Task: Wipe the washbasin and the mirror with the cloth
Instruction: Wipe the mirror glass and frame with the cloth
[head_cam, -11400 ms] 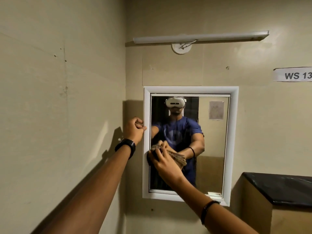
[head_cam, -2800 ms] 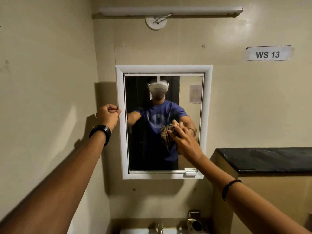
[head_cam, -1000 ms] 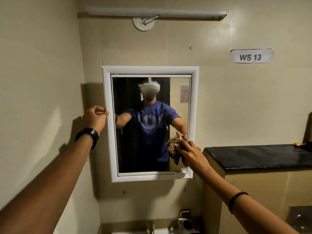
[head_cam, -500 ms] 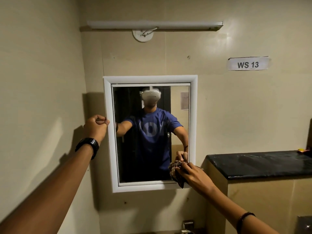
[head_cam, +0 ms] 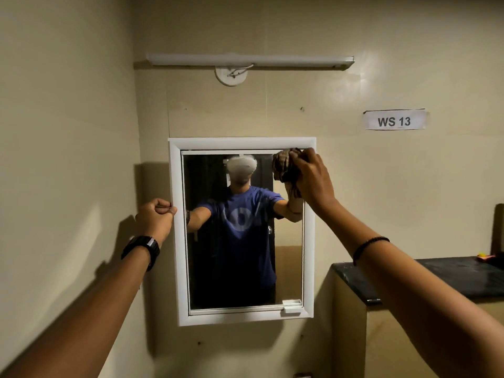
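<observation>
Beige walls enclose the white-framed mirror [head_cam: 242,230], and the mirror-wiping step is judged to be in hand. At the frame's left edge, the left hand [head_cam: 155,218] is curled shut, steadying it. At the glass's top right corner, the bunched cloth [head_cam: 285,169] is clutched by the right hand [head_cam: 313,178]. A downward stroke seems needed next; the washbasin is unseen.

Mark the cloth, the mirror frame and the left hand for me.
cloth [head_cam: 285,170], head view, bunched folds left of the fingers.
mirror frame [head_cam: 240,143], head view, top white rail.
left hand [head_cam: 154,219], head view, back of the fist.
</observation>
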